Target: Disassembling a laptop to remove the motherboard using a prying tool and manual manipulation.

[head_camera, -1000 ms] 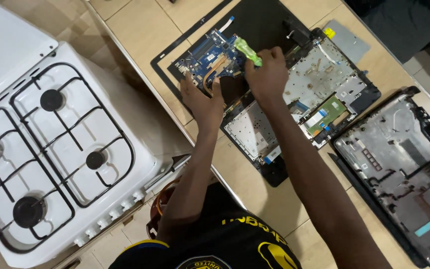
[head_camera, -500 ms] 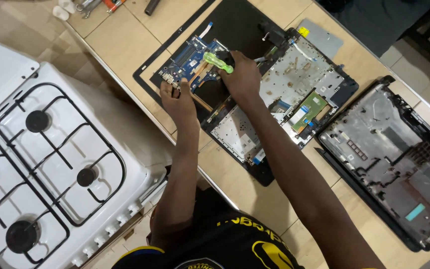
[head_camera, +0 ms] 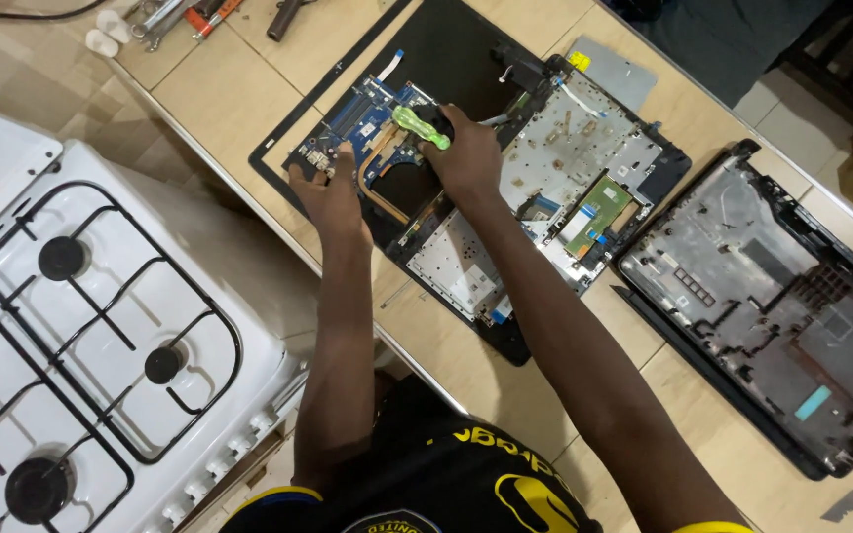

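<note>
Two hands over an opened laptop on a tiled counter; I note them as seen from the head camera. Right hand [head_camera: 468, 153] is curled shut around a screwdriver with a green translucent handle [head_camera: 419, 126]; the handle sticks out toward the upper left of the fist, and I cannot see the tip, which is hidden under the hand. Left hand [head_camera: 328, 192] lies flat and loosely spread, fingertips pressing the near corner of the blue motherboard [head_camera: 367, 123]; it grips nothing that I can make out. The board sits on the dark laptop base [head_camera: 446, 59], with a copper heat pipe [head_camera: 375, 183] curving between the two hands; the right fist is just beside that pipe, over the board's right end.

Right of the hands, the silver inner frame of the laptop [head_camera: 584, 148] lies exposed, with a small green card [head_camera: 599, 207] set in it; a separate black bottom cover [head_camera: 782, 316] rests well apart to the right, inner side up. A grey flat plate [head_camera: 614, 64] lies above the frame on the counter [head_camera: 219, 89].

Several hand tools [head_camera: 199, 15] lie at the counter's far left corner; a white gas stove [head_camera: 91, 326] with black grates stands to the left, beside the counter's edge.
</note>
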